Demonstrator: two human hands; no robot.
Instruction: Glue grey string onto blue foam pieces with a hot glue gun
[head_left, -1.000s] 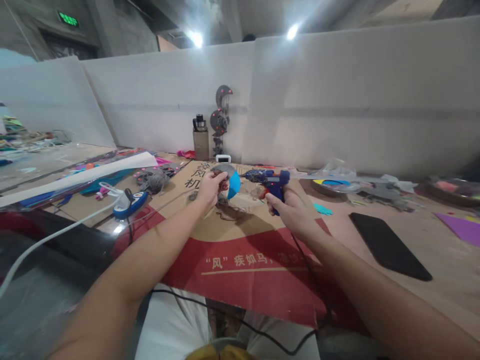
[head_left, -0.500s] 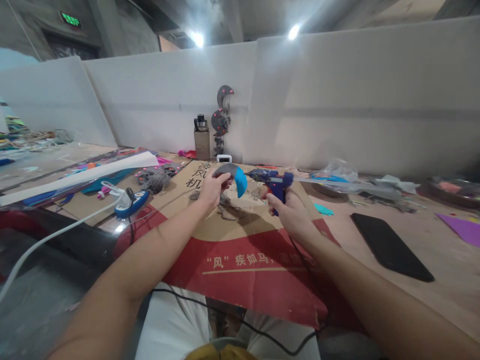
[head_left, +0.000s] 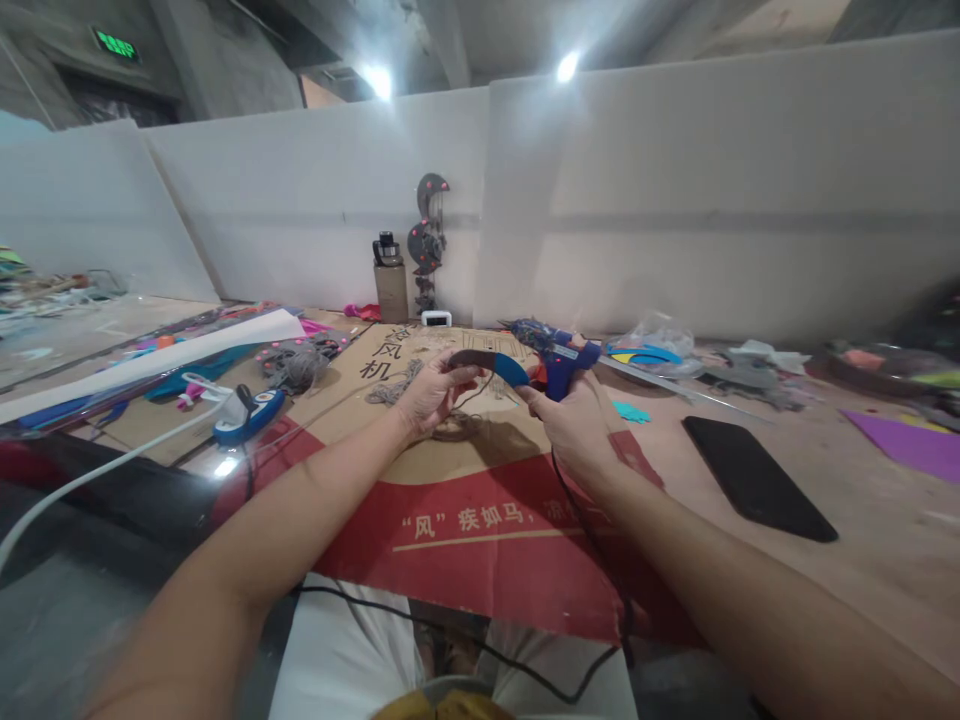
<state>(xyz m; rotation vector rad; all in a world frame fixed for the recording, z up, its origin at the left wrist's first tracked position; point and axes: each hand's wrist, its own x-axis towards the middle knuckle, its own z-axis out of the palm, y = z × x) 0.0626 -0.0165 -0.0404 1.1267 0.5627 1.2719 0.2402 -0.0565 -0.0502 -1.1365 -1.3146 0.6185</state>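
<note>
My left hand [head_left: 435, 397] is closed on one end of a curved crescent piece [head_left: 486, 361], dark grey along most of its length and blue toward the right end. A blue hot glue gun [head_left: 562, 362] is gripped in my right hand [head_left: 574, 415], its nozzle pointing away to the left. My right thumb and fingers are close to the blue tip; whether they touch it I cannot tell. Below the crescent, grey yarn [head_left: 457, 428] lies loose on a printed cardboard sheet [head_left: 450, 550].
A bottle [head_left: 391, 285] stands at the back beside a hanging string of grey crescents [head_left: 426, 245]. At left are a power strip [head_left: 251, 415] and a grey yarn bundle [head_left: 300, 365]. A black phone-like slab [head_left: 757, 478] and purple sheet [head_left: 900, 440] lie at right.
The crescent has turned so its blue end now points right, toward my right hand. The glue gun's nozzle has tipped upward, and the two hands are closer together. The view has shifted slightly right.
</note>
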